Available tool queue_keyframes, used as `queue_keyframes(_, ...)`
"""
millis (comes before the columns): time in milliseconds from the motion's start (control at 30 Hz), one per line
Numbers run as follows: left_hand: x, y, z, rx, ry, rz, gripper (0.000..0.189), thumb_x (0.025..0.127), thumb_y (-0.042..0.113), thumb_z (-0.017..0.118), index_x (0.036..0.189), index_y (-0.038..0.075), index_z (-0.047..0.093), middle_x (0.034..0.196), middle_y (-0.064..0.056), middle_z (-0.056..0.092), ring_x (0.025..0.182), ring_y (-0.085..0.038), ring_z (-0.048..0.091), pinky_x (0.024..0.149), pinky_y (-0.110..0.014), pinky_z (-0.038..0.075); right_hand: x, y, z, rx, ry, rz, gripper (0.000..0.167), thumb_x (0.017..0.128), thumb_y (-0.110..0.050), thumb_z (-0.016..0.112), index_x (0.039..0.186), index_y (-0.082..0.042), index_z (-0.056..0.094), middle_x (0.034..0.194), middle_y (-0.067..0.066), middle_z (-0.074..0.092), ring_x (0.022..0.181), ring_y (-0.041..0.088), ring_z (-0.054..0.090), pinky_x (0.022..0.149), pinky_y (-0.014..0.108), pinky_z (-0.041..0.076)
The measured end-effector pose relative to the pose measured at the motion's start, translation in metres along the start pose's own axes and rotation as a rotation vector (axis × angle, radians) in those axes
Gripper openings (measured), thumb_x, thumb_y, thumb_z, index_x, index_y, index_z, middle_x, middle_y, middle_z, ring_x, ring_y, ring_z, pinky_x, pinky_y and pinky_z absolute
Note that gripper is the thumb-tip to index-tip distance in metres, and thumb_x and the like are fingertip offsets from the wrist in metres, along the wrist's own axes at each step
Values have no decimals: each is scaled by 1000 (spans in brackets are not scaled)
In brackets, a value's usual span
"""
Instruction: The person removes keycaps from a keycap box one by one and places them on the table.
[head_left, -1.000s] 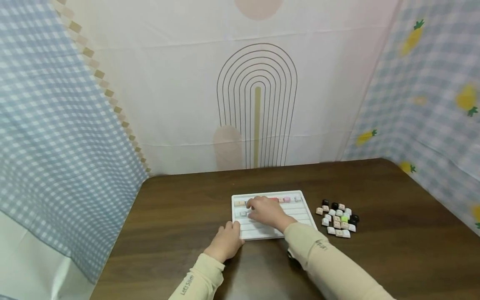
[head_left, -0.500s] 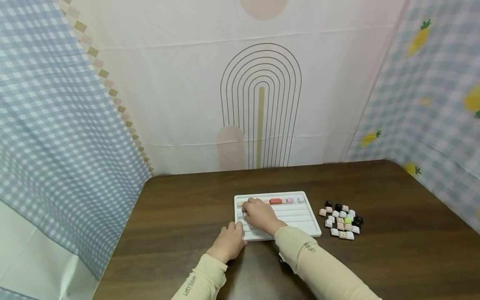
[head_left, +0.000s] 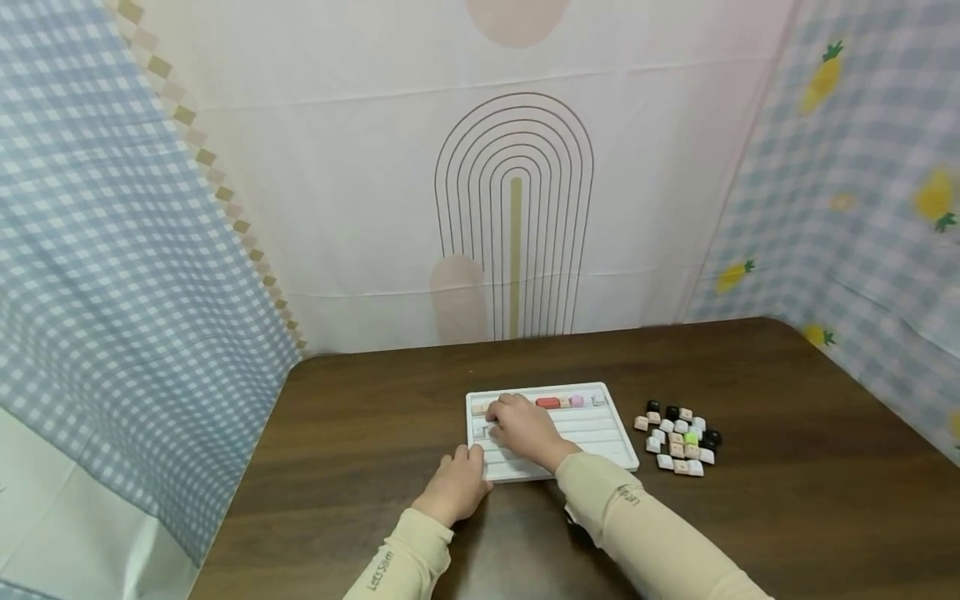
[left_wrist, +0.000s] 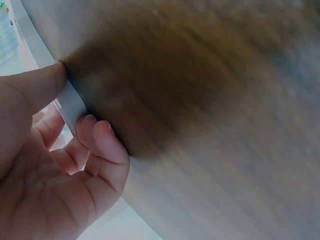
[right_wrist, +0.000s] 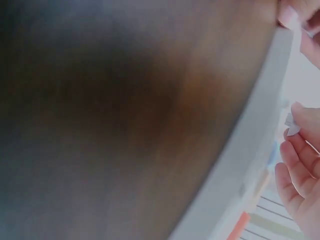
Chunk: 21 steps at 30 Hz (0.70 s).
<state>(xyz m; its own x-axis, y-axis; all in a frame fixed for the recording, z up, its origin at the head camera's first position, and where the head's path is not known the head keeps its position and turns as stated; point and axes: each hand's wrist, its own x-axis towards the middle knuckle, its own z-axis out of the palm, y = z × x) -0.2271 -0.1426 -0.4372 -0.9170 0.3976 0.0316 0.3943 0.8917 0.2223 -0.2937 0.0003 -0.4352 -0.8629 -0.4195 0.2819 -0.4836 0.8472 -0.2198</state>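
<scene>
Your right hand (head_left: 527,428) pinches a white keycap (right_wrist: 293,128) over the white tray (head_left: 603,439); your left hand (head_left: 455,485) grips the tray's near left corner; loose keycaps (head_left: 691,438) lie on the worktop (head_left: 360,433)

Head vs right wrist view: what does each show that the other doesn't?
Head only: the loose keycap pile right of the tray, and the pineapple-print cloth.

Right wrist only: the palm side of the right hand's fingers, with a pale keycap pinched at the fingertips.

Both: right hand, part of the left hand, white tray, red keycap, brown table.
</scene>
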Motion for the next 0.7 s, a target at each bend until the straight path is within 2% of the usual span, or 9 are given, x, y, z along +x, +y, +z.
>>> queue_keyframes(167,2,-1,2,-46,-35,-20,31,86,20,63,97,1,42,91,-16,47,76,-31,48,69,-42,44,-15,18,-27,26,33,12,13,79,-16,70,91,-14,66,91,-1,62,90,19,59,72,36,50)
queue_keyframes(367,3,-4,2,-72,-75,-36,28,88,20,61,96,2,41,93,-17,46,77,-30,46,70,-41,43,-46,59,-58,-42,-6,93,16,82,-18,68,98,-15,66,99,0,63,94,20,59,72,38,50)
queue_keyframes(500,3,-4,0,-87,-85,-40,27,88,19,61,96,2,41,93,-17,46,77,-30,45,71,-42,42,-75,91,-74,-85,6,120,18,82,-18,68,99,-14,66,101,2,62,93,21,59,69,37,49)
queue_keyframes(700,3,-3,0,-115,-85,-36,27,88,18,62,93,2,41,92,-17,46,76,-30,44,71,-42,41,-131,131,-96,-152,20,180,17,83,-21,68,98,-15,67,98,3,62,87,22,58,60,35,47)
